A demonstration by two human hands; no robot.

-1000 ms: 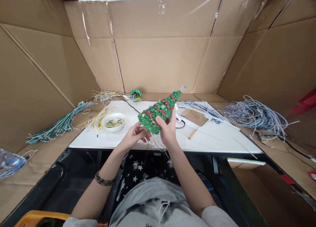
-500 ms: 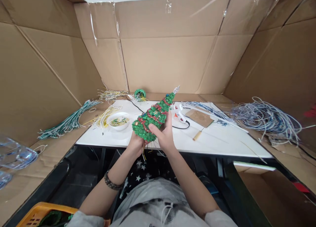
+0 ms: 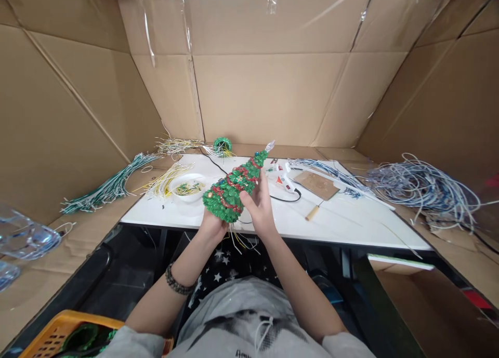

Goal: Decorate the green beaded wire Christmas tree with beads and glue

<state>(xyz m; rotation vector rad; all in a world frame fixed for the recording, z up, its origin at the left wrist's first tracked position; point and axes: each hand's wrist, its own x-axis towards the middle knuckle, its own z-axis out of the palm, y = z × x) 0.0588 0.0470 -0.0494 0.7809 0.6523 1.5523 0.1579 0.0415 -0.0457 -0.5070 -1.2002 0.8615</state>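
Observation:
A small green Christmas tree [image 3: 234, 187] with red garlands and a clear tip is held tilted, its top pointing up to the right. My left hand [image 3: 212, 224] grips its base from below, fingers mostly hidden behind it. On the tree's right side rests my right hand [image 3: 260, 206], with the thumb on the front and the fingers behind the upper part. Thin white and yellow wires [image 3: 237, 238] hang from the underside of the tree.
A white bowl [image 3: 183, 196] of small pieces, a white glue gun [image 3: 286, 180], a brown board [image 3: 316, 185] and a wooden-handled tool [image 3: 312, 213] lie on the white table [image 3: 351, 223]. Wire bundles [image 3: 423, 186] flank it. An orange basket [image 3: 47, 334] stands lower left.
The tree has shifted slightly left in my hands and its top is a little lower. My right thumb has come off its lower front toward the edge. The hanging wires have spread out.

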